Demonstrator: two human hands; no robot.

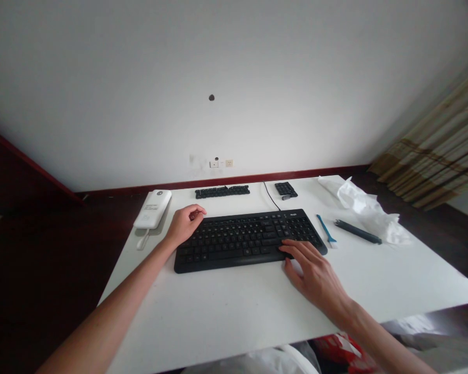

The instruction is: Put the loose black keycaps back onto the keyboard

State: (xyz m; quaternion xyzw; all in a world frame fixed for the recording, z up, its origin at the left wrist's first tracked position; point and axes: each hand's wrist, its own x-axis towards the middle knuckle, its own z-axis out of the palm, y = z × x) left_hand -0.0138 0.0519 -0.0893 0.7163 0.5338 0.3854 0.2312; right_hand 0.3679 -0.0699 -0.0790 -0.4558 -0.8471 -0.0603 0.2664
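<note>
A black full-size keyboard lies flat on the white table, slightly angled. Over its far left corner is my left hand, fingers curled in and closed; whatever they may hold is hidden, and I cannot tell if they grip the keyboard. My right hand rests at the keyboard's near right side, fingers stretched over the lower keys and thumb apart by the front edge. Behind the keyboard sit a strip of black keys and a small black number-key block.
On the white table, a white device with a short cable stands at the left. To the right lie a blue-handled brush, a dark bar-shaped object and crumpled white tissue. A thin cable runs back from the keyboard.
</note>
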